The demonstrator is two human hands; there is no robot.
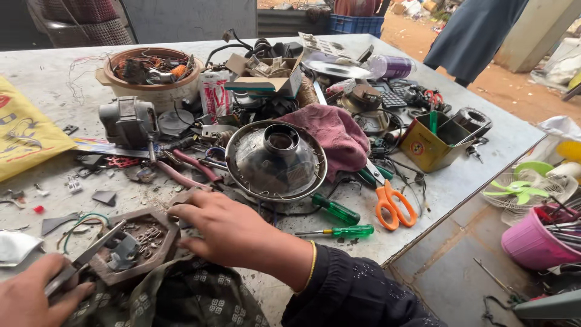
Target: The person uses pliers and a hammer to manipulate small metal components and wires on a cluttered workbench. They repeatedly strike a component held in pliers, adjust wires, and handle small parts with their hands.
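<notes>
The right hand point(233, 233) lies palm down with its fingers spread loosely, the fingertips resting on the far corner of a square, rusty motor core point(136, 245); it presses rather than grips. The left hand point(30, 297), at the bottom left corner, is closed around the grey handle of a flat metal tool point(91, 254) whose blade runs up and across into the core's hollow middle. The core sits at the near edge of the surface point(460, 175), partly on a dark patterned cloth point(193, 300) that hangs down toward the person.

Just beyond the right hand lie red-handled pliers point(190, 166), and past them a round metal dish with a wire rim point(276, 160). To its right lies a crumpled pink rag point(336, 136). Nearer the edge are two green screwdrivers point(339, 221) and orange-handled scissors point(393, 203). Further right stands an open yellow tin point(433, 142). At the far left of the surface a terracotta bowl of wire scraps point(151, 69) stands behind a grey motor housing point(128, 123), and a yellow bag point(27, 130) lies at the left edge.
</notes>
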